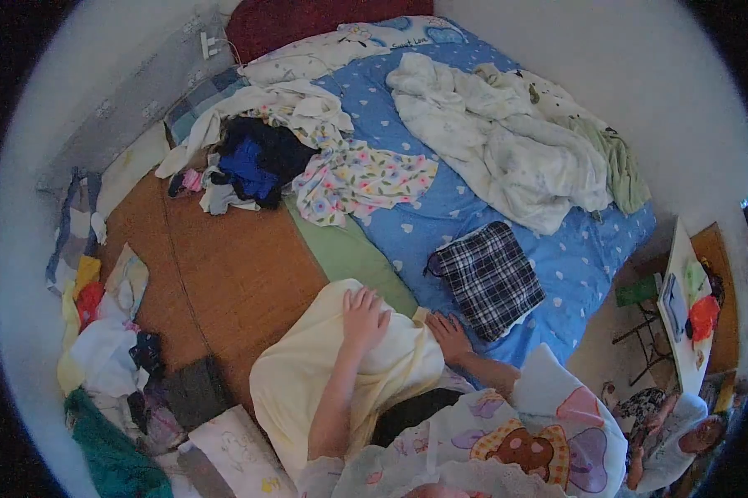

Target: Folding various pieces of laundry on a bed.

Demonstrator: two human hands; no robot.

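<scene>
My left hand (364, 317) rests with its fingers together on a pale yellow cloth (305, 367) that is bunched over my lap. Whether it grips the cloth is unclear. My right hand (450, 337) lies flat, fingers spread, at the right edge of that cloth, over the blue heart-patterned bed sheet (405, 227). Just beyond it sits a folded black-and-white plaid cloth item (491, 280). A white cloth with a bear print (523, 448) covers the near side, below my forearms.
Crumpled floral cloth (361, 180), dark clothes (262, 155) and a white blanket (504, 143) lie on the bed. Brown matting (224, 261) spreads at left, beside mixed clothes (106, 355). A small table (682, 311) stands at right; another person (666, 436) is at lower right.
</scene>
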